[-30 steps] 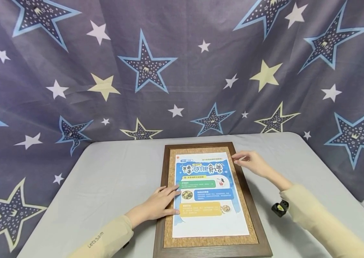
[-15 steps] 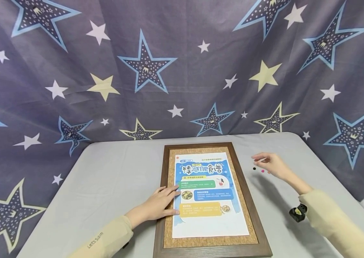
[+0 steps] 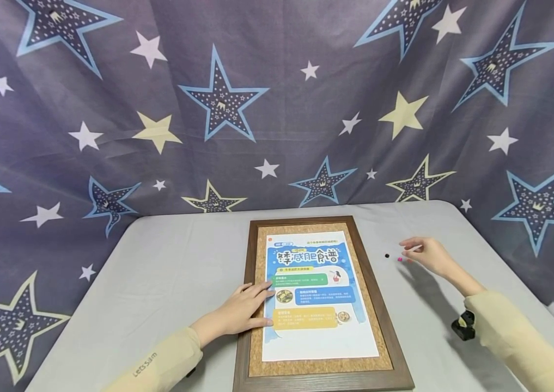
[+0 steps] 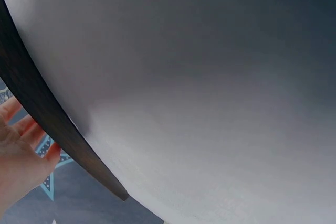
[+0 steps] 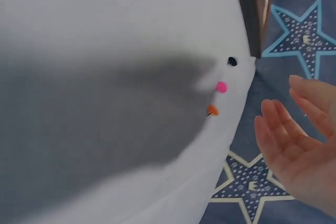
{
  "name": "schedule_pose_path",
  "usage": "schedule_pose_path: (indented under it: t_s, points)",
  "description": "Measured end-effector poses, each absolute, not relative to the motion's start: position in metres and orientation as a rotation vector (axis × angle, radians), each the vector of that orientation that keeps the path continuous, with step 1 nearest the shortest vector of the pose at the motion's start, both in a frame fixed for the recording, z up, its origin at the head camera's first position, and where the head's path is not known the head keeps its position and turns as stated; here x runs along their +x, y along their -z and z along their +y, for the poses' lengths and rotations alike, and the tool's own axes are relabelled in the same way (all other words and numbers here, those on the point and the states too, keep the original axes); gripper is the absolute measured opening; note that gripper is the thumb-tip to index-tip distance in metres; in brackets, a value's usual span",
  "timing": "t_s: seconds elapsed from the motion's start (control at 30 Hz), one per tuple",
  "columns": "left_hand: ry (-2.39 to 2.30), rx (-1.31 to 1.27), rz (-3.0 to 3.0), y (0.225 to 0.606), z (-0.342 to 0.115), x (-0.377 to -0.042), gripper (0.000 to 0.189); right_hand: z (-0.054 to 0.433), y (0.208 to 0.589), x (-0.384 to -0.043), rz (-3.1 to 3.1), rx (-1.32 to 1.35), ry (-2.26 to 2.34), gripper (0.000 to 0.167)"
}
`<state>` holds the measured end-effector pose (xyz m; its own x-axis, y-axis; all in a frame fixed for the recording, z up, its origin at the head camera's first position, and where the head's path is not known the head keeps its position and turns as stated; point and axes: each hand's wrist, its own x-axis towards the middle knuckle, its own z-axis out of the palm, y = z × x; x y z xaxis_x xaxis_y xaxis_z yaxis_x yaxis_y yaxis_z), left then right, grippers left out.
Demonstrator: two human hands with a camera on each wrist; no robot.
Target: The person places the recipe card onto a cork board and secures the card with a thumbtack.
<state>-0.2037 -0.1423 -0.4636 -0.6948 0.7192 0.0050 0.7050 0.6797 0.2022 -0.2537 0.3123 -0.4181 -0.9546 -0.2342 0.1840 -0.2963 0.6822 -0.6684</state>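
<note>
My left hand (image 3: 238, 309) lies across the left side of a cork board (image 3: 255, 356) with a brown wooden frame, its fingertips on the left edge of a printed poster (image 3: 320, 344). An orange thumbtack (image 3: 270, 239) is at the poster's top left corner. To the right of the board my right hand (image 3: 431, 257) hovers over the table, fingers loosely bent and holding nothing. Close by its fingertips are a black thumbtack (image 3: 387, 256), a pink thumbtack (image 3: 400, 259) and another orange thumbtack (image 5: 212, 110), whose pin shows in the right wrist view.
The board rests on a table with a pale grey cloth (image 3: 178, 261). Behind it hangs a dark curtain (image 3: 277, 109) printed with stars. A small black device (image 3: 464, 326) is at the right wrist.
The right hand has moved from the poster's upper right edge out to the right, beside the loose thumbtacks. The left hand and the board have stayed put.
</note>
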Motion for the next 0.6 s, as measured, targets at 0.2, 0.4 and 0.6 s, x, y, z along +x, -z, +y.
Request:
schedule_pose_path:
  t_s: [0.2, 0.4, 0.6]
  points:
    - [-0.294, 1.186, 2.805, 0.463, -0.142, -0.203, 0.066, 0.321, 0.426, -0.255, -2.845, 0.391, -1.053, 0.023]
    - [-0.299, 1.181, 2.802, 0.462, -0.142, -0.203, 0.065, 0.327, 0.433, -0.256, -2.875, 0.342, -1.008, 0.025]
    - [-0.296, 1.175, 2.802, 0.462, -0.142, -0.203, 0.066, 0.331, 0.439, -0.258, -2.883, 0.345, -0.99, 0.026]
